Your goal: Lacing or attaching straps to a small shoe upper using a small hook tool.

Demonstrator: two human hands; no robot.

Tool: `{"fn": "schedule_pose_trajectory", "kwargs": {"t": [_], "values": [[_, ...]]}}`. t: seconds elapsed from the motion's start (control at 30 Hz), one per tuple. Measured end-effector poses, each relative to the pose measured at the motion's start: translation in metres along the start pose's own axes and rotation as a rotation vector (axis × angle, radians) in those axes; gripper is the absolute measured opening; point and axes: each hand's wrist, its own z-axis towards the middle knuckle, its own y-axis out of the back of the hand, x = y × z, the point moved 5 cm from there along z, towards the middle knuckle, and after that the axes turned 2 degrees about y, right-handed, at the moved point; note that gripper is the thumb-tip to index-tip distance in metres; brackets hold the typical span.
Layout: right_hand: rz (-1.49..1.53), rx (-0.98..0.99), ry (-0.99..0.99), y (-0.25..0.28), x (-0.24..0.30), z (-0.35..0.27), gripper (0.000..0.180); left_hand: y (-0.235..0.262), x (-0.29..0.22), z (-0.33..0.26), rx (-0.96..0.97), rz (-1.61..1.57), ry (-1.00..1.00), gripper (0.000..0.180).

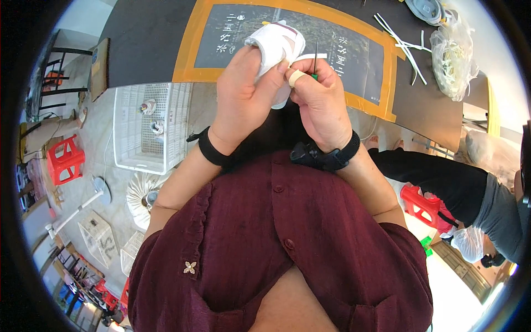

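Note:
My left hand (246,94) grips a small white fabric piece with dark red trim (275,43), holding it up over the edge of the dark table. My right hand (319,99) sits right beside it, its taped finger pressed against the fabric, and pinches a thin dark tool with a green handle (315,61) that stands upright. A white strip (311,56) runs from the fabric toward the right hand. Both wrists wear black bands. How the tool meets the fabric is hidden by the fingers.
The dark table carries a mat with an orange border (293,33), loose white strips (401,39), a clear bag of strips (453,55) and a grey dish (426,10). A white plastic crate (145,127) and red stool (65,160) stand left. Another person (459,188) sits at right.

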Motion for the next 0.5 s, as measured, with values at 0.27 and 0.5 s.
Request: {"fn": "schedule_pose_trajectory", "kwargs": {"t": [0.27,0.5], "values": [[-0.003,0.051,0.059,-0.002,0.002,-0.002,0.007,0.000,0.011,-0.007,-0.058,-0.289,0.251,0.020],[-0.122,0.072,0.130,-0.003,0.011,-0.002,0.005,0.001,0.018,-0.006,-0.038,-0.457,0.370,0.020]]}}
